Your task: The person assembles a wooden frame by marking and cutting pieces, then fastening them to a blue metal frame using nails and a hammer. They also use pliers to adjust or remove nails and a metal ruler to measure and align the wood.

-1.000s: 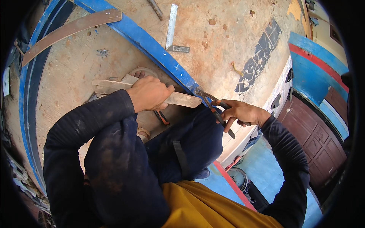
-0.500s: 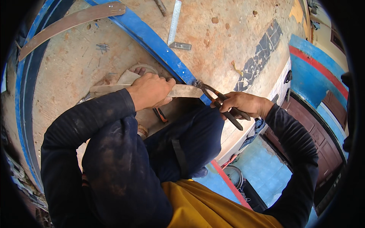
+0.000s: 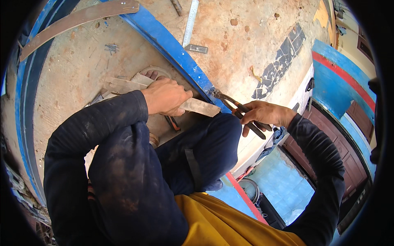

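Two hands [image 3: 168,98] [image 3: 266,113], held wood [image 3: 201,107], pincers [image 3: 230,100] at beam edge [image 3: 173,56], floor [image 3: 225,67] beyond

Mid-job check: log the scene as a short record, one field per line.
Left hand: gripping a flat, pale wooden strip
Right hand: holding metal pincers with black-and-orange handles
Pincer jaws: at the long blue-painted beam; actual contact unclear
Floor right of beam: steel square with dark stock
Floor left of beam: small pile of thin grey nails
Upper left: curved brown strip overlapping the beam
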Demonstrator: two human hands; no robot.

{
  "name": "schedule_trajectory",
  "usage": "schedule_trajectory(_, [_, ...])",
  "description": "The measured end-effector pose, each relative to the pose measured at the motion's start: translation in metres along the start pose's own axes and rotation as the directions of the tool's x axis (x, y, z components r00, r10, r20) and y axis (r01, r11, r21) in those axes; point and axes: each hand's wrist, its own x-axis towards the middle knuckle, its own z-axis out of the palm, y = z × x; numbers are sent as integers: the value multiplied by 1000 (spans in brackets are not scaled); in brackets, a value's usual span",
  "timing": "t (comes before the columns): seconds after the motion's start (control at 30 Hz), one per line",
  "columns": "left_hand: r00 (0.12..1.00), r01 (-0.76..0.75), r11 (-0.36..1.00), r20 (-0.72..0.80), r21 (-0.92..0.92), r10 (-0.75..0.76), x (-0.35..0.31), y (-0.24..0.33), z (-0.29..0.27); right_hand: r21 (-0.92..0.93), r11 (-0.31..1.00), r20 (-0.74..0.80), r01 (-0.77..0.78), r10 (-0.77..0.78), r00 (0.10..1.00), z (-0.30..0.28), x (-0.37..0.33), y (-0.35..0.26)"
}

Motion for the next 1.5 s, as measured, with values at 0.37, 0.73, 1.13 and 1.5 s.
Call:
schedule_trajectory(0.37, [999, 27, 1000, -37, 13, -26, 4, -2, 4, -22, 1000, 41, -20, 20, 999, 2, -14, -11])
schedule_trajectory(0.73, [995, 25, 998, -97, 65, -19, -1, 0, -1, 62, 997, 77, -43, 39, 996, -6, -7, -16])
schedule_trajectory(1.13, [996, 63, 998, -66, 12, -63, 2, 1, -5, 87, 996, 90, -29, 21, 996, -4, -13, -6])
schedule_trajectory(1.5, [991, 19, 997, -135, 71, -9, 3, -6, 3, 59, 997, 132, -55, 47, 990, -17, -11, -21])
